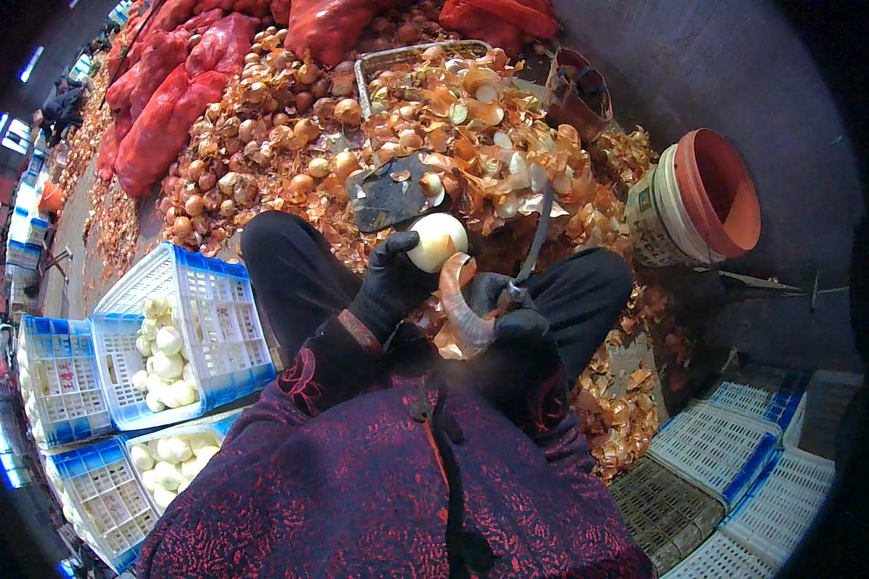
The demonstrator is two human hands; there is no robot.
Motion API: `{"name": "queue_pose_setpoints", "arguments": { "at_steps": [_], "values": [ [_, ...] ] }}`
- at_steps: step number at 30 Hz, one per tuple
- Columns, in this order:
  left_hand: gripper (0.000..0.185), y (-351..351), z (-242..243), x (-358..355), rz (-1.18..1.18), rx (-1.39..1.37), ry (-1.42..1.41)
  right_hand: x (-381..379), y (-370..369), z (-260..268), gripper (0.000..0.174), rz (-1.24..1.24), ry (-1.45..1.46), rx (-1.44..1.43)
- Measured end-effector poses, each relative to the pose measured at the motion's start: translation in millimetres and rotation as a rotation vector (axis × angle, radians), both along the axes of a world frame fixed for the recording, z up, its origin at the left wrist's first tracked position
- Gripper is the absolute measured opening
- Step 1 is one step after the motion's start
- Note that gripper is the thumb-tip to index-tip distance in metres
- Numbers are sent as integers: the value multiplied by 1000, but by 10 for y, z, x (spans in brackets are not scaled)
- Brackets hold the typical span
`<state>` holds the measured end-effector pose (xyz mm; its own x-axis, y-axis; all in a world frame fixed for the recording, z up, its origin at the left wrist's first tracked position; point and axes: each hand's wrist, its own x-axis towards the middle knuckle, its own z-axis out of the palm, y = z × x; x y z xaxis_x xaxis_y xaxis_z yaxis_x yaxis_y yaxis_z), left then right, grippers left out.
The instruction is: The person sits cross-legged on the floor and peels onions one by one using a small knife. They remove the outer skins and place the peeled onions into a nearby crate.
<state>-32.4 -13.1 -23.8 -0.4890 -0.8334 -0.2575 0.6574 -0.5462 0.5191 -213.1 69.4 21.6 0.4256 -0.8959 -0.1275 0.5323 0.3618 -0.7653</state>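
My left hand (393,279), in a dark glove, grips a mostly peeled pale onion (438,242) with a small brown patch on its face. Close by on the right, my gloved right hand (510,307) is closed around a knife (537,231) whose blade points up and away from me. A curled strip of onion skin (463,307) hangs between the hands, against the right fingers. Just beyond the onion lies a dark flat block (387,194) with scraps of skin on it. My right fingertips are partly hidden.
Onion skins (478,130) and unpeeled onions (250,130) spread ahead, with red mesh sacks (163,130) behind. Crates (224,326) on the left hold peeled onions (168,365). Nested buckets (724,195) stand at right; more crates (717,441) lie lower right. A person (61,108) is far left.
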Motion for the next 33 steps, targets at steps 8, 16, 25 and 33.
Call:
{"name": "queue_pose_setpoints", "arguments": {
  "at_steps": [8, 16, 25, 33],
  "values": [
    [48, -96, -27, 41, 54, 51, 197, 16, 70, 40, 22, 70, 45, -28],
    [46, -148, -99, 101, 70, 176, 286, -25, 81, 24, 26, 139, -151, -101],
    [42, -185, -37, 76, 39, 86, 211, -100, -195, 65, 34, -115, 479, 91],
    [40, -85, -99, -39, 110, -87, -9, 194, -566, -35, 27, -385, 711, -246]
  ]
}}
